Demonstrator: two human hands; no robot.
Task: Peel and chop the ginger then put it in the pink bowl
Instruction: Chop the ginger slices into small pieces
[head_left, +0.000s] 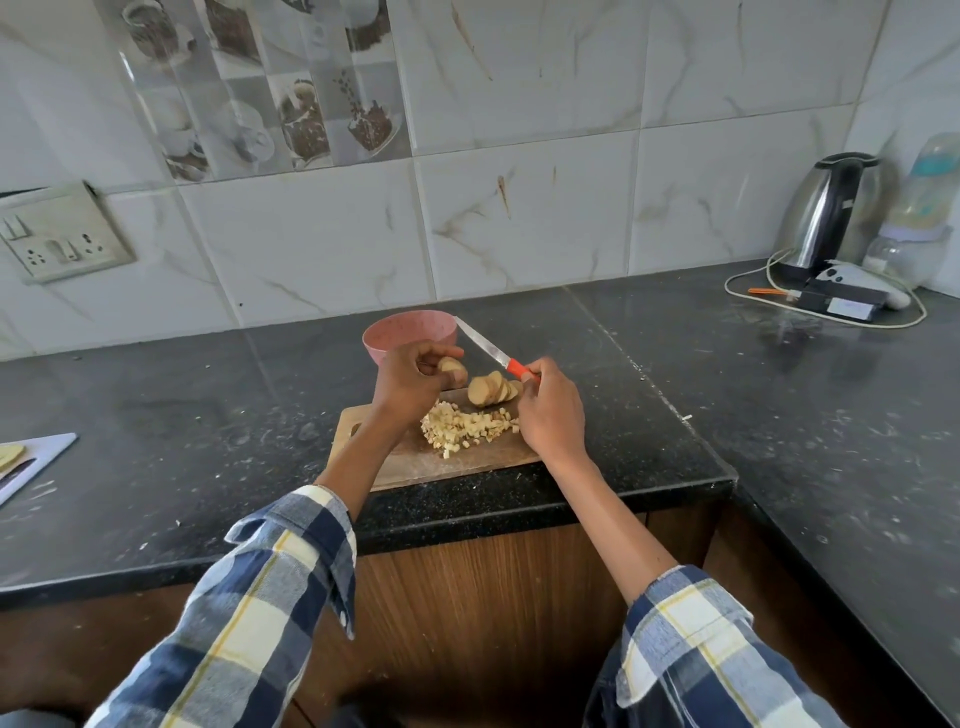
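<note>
Chopping looks well under way: a pale heap of diced ginger (467, 428) lies on the wooden cutting board (415, 462), with fanned round slices (491, 389) behind it still to dice. The left hand (410, 382) pinches a ginger stub (452, 368); the right hand (550, 415) grips the orange-handled knife (496, 353), blade raised. The speckled pink bowl (410, 332) (just beyond the board) appears empty.

wood board (415, 462), glossy blk counter (649, 364)

pink bowl (410, 332) stands just behind the cutting board (415, 457); bare counter (649, 405) lies right.
</note>
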